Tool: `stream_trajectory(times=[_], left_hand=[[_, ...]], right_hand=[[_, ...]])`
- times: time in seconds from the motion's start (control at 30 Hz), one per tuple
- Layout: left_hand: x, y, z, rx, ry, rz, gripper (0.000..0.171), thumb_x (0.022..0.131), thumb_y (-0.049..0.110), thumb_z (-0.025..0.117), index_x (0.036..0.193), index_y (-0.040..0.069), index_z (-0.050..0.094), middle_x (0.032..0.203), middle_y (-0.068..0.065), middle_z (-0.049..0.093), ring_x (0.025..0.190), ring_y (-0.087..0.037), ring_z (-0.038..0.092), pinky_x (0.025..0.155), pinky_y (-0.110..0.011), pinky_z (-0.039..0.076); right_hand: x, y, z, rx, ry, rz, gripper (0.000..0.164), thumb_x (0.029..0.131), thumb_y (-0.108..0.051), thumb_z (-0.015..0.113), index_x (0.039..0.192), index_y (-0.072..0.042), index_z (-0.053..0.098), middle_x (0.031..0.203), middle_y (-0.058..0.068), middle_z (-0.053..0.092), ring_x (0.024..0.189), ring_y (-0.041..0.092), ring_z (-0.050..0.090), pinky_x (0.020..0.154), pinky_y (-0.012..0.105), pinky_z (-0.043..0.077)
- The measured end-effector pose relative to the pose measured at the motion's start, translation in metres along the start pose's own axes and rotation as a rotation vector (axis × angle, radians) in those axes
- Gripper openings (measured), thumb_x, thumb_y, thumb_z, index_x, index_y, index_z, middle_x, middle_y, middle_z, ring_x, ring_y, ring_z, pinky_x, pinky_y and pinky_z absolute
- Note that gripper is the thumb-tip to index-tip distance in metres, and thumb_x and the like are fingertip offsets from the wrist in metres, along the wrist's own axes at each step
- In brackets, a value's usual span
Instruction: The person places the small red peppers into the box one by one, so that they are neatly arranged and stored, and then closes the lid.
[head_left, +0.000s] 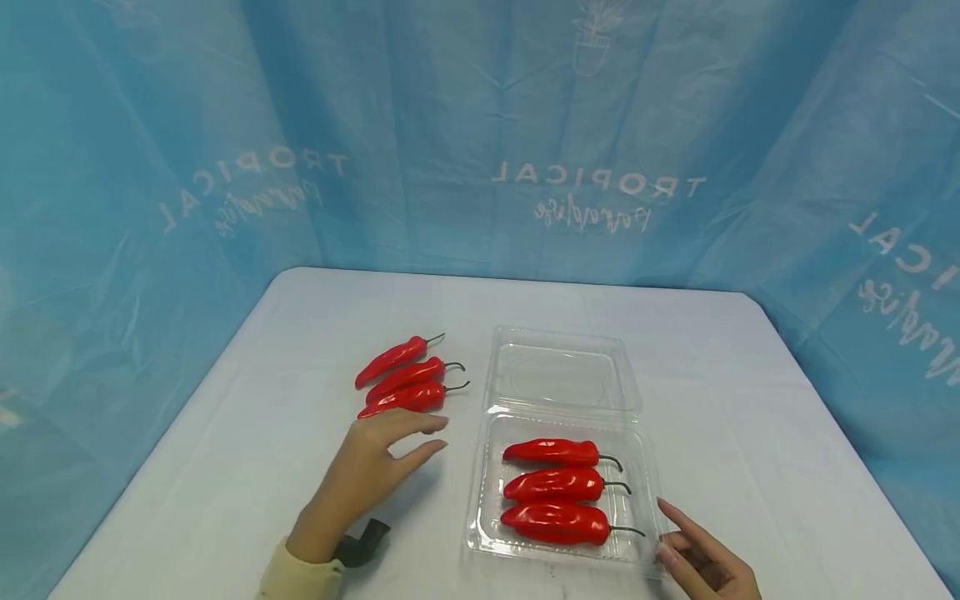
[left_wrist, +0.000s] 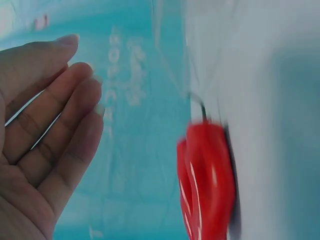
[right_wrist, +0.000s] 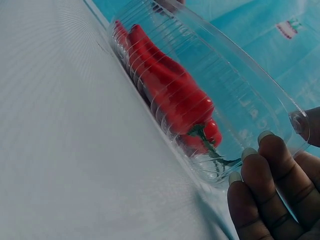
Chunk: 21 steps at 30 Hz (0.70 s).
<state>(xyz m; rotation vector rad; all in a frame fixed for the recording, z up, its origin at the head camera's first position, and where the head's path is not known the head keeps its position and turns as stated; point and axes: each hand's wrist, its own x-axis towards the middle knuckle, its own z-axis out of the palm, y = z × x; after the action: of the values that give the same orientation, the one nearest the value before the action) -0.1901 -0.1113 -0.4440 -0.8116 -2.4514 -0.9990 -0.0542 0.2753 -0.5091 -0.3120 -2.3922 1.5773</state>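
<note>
My left hand (head_left: 375, 454) is held over the table just in front of three loose red chili peppers (head_left: 408, 396), its thumb and fingers parted with nothing between them. In the left wrist view, a red pepper (left_wrist: 212, 175) lies to the right of the hand. An open clear plastic clamshell box (head_left: 487, 500) lies on the table to its right. Inside its base, red chili peppers (head_left: 555, 479) lie side by side, stems to the right. My right hand (head_left: 708, 554) is at the box's right side; in the right wrist view, its fingertips (right_wrist: 267, 142) rest against the end wall.
The box's lid (head_left: 555, 375) is folded back flat, away from me. A white cloth covers the table (head_left: 750, 433). Blue printed curtains (head_left: 450, 100) hang behind it and along both sides.
</note>
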Motion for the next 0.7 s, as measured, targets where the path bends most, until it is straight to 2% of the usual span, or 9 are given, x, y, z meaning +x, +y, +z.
stream_trajectory(times=[0.2, 0.4, 0.5, 0.63, 0.7], left_hand=[[-0.006, -0.036, -0.018, 0.048, 0.105, -0.081, 0.043, 0.077, 0.011, 0.091, 0.118, 0.015, 0.078, 0.112, 0.005, 0.076, 0.104, -0.014, 0.072, 0.087, -0.039, 0.059], [-0.014, -0.062, -0.030, 0.081, 0.165, -0.210, 0.040, 0.080, 0.011, 0.089, 0.119, 0.013, 0.077, 0.114, 0.002, 0.076, 0.108, -0.018, 0.071, 0.094, -0.026, 0.053], [-0.018, -0.072, -0.029, 0.085, 0.175, -0.268, 0.038, 0.081, 0.011, 0.088, 0.118, 0.014, 0.077, 0.115, 0.001, 0.075, 0.106, -0.019, 0.071, 0.094, -0.031, 0.055], [-0.022, -0.081, -0.022, 0.080, 0.151, -0.325, 0.036, 0.083, 0.015, 0.087, 0.118, 0.014, 0.077, 0.113, -0.001, 0.076, 0.104, -0.020, 0.071, 0.091, -0.045, 0.058], [-0.023, -0.084, -0.018, 0.070, 0.138, -0.344, 0.037, 0.083, 0.016, 0.088, 0.118, 0.014, 0.076, 0.113, -0.001, 0.076, 0.104, -0.020, 0.071, 0.091, -0.045, 0.058]], right_hand=[[0.000, -0.001, 0.000, 0.006, 0.009, 0.016, 0.041, 0.097, -0.008, 0.071, 0.136, 0.001, 0.063, 0.088, 0.008, 0.071, 0.069, 0.020, 0.066, 0.063, 0.028, 0.058], [0.000, -0.001, 0.002, 0.011, 0.010, 0.025, 0.041, 0.097, -0.010, 0.070, 0.136, 0.001, 0.063, 0.087, 0.008, 0.070, 0.069, 0.020, 0.066, 0.063, 0.029, 0.058], [0.000, -0.002, 0.002, 0.007, 0.011, 0.024, 0.041, 0.097, -0.010, 0.071, 0.136, 0.001, 0.063, 0.087, 0.008, 0.071, 0.069, 0.020, 0.066, 0.063, 0.028, 0.058], [0.000, -0.002, 0.001, 0.003, 0.005, 0.031, 0.042, 0.097, -0.010, 0.071, 0.137, 0.001, 0.062, 0.089, 0.008, 0.071, 0.070, 0.019, 0.066, 0.064, 0.028, 0.058], [0.000, -0.002, -0.001, -0.003, -0.001, 0.036, 0.043, 0.097, -0.010, 0.070, 0.138, 0.002, 0.061, 0.089, 0.009, 0.071, 0.071, 0.019, 0.067, 0.065, 0.028, 0.058]])
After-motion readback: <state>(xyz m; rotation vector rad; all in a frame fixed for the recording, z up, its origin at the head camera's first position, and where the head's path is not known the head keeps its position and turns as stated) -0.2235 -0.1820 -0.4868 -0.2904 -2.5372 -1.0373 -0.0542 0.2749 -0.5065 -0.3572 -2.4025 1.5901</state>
